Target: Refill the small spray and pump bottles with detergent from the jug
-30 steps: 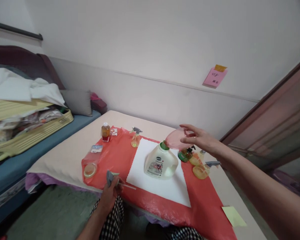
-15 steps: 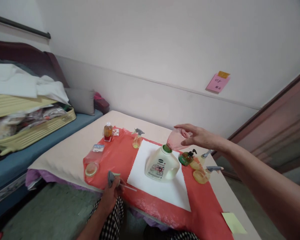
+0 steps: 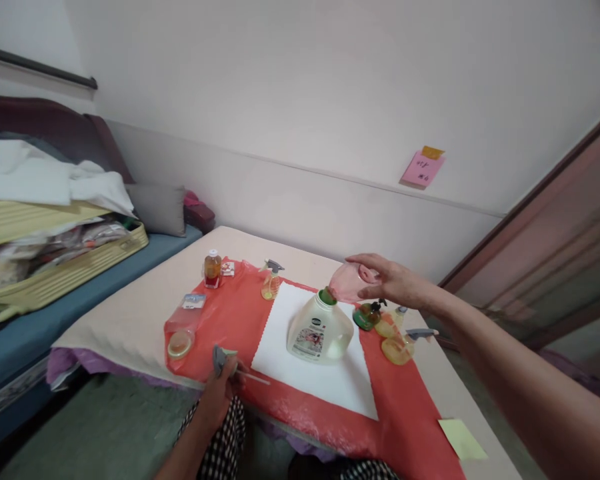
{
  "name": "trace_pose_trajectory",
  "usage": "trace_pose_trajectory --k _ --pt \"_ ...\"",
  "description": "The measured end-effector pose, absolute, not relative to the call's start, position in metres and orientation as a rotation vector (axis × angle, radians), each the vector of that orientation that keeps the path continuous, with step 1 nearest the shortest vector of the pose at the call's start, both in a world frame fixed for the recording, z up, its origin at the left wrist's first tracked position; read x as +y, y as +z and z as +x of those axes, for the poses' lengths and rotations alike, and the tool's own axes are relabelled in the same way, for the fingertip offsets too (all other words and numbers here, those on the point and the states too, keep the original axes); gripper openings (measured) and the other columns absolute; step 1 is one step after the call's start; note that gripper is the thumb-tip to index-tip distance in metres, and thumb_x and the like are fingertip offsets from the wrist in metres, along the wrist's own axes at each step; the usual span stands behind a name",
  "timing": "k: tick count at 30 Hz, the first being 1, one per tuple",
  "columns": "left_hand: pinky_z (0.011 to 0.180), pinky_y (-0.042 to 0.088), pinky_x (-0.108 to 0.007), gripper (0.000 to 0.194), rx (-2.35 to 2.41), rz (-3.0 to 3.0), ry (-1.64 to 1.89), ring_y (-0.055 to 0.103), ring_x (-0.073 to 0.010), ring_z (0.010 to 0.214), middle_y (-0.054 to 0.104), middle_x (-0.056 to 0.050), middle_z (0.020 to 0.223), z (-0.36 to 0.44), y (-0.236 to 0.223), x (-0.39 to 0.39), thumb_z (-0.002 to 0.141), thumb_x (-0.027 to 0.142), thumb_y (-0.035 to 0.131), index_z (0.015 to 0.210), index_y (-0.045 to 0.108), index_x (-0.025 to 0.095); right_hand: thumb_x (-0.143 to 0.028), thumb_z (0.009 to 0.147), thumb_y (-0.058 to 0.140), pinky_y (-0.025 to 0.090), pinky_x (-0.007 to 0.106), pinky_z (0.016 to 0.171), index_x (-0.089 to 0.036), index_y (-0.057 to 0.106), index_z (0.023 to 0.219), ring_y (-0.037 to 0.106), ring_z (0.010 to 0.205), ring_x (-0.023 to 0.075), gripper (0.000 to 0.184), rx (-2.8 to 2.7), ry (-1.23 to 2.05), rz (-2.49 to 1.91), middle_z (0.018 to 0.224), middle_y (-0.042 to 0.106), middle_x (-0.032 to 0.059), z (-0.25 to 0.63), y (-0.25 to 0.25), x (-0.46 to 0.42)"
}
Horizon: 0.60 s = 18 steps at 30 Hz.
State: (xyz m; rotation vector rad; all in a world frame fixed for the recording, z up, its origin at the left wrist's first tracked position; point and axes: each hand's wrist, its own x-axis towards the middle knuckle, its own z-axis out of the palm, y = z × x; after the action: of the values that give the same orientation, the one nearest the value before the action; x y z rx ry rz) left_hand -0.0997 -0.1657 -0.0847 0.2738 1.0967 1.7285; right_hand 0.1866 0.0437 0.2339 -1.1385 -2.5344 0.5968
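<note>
My right hand (image 3: 391,280) is closed round a translucent pink bottle (image 3: 343,284). The bottle lies tilted on its side, its neck end at the green mouth of a pale green detergent jug (image 3: 316,331). That jug stands upright on a white sheet (image 3: 280,353) with a scalloped edge. Low on the left, my left hand (image 3: 223,388) grips a grey spray trigger head (image 3: 219,360), whose thin clear tube (image 3: 255,378) points right over the red covering. Part of the pink bottle is hidden behind my right fingers.
Right of the jug are a green pump bottle (image 3: 366,317) and yellow spray bottles (image 3: 398,350). Another spray bottle (image 3: 271,283) stands behind the sheet. Farther left are an amber bottle (image 3: 213,270) and a clear package (image 3: 186,323). The red plastic (image 3: 220,320) covers part of the bed.
The whole view has shifted slightly. Both hands keep their holds, and the pink bottle stays tilted at the jug's mouth.
</note>
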Motion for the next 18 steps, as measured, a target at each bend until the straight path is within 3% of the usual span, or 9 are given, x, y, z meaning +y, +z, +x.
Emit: trace_pose_trajectory --k 5,9,11,15,18 --pt "0.050 0.049 -0.024 0.040 1.100 0.270 1.728 0.061 -0.0139 0.054 0.071 -0.005 0.069 -0.099 -0.086 -0.165 0.062 0.047 0.087 0.077 0.068 0.016 -0.037 0.065 0.082 0.052 0.044 0.094 -0.035 0.061 0.130 0.058 0.119 0.0306 0.068 -2.043 0.786 -1.212 0.132 0.061 0.0043 0.214 0.189 0.024" --pt "0.050 0.050 -0.022 0.041 1.123 0.235 1.745 0.063 -0.0128 0.053 0.071 -0.003 0.068 -0.097 -0.085 -0.165 0.060 0.046 0.088 0.079 0.067 0.015 -0.037 0.058 0.088 0.055 0.037 0.084 -0.032 0.061 0.127 0.064 0.108 0.0252 0.074 -1.360 1.121 -1.147 0.130 0.063 0.0039 0.231 0.126 -0.006" --pt "0.049 0.050 -0.021 0.040 1.136 0.207 1.752 0.064 -0.0133 0.052 0.071 -0.003 0.066 -0.096 -0.082 -0.164 0.060 0.042 0.088 0.078 0.066 0.014 -0.040 0.061 0.087 0.056 0.035 0.079 -0.033 0.062 0.122 0.068 0.098 0.0215 0.066 -0.988 1.328 -1.067 0.120 0.068 0.0016 0.239 0.092 -0.023" --pt "0.048 0.053 -0.021 0.024 1.121 0.163 1.802 0.065 -0.0130 0.050 0.071 -0.004 0.065 -0.090 -0.064 -0.160 0.069 0.027 0.082 0.078 0.064 0.013 -0.042 0.062 0.086 0.057 0.034 0.074 -0.033 0.064 0.113 0.072 0.086 0.0214 0.056 -0.597 1.544 -0.979 0.095 0.074 -0.0034 0.249 0.042 -0.058" --pt "0.052 0.054 -0.019 0.013 1.042 0.152 1.863 0.064 -0.0107 0.052 0.071 -0.002 0.067 -0.077 -0.034 -0.157 0.076 0.022 0.074 0.081 0.065 0.014 -0.037 0.063 0.086 0.058 0.035 0.078 -0.032 0.065 0.114 0.073 0.092 0.0232 0.055 -0.434 1.659 -0.868 0.098 0.075 -0.0021 0.250 0.022 -0.089"
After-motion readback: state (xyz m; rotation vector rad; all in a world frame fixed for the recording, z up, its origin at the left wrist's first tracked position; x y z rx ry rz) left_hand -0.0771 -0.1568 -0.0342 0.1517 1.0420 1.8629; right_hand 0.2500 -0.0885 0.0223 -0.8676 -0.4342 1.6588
